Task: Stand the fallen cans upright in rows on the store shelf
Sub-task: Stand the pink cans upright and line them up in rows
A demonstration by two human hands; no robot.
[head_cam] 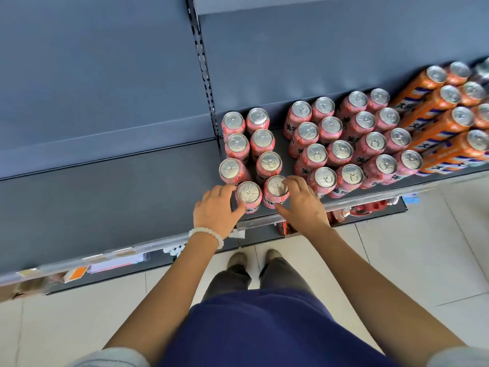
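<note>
Gripping: left hand (215,207) curls around front-left pink can (248,196).
Right hand (301,201): seemingly pinches neighbouring can (276,189).
Shelf (105,192): cans upright.

We look down on a floor of pale square tiles (412,260) with thin grey joints. Above the shelving we see a dark blue-grey back panel (92,62), split by a slotted metal upright (203,67). Clear price-label strips (111,254) edge the shelf fronts, under even, soft light.
</note>
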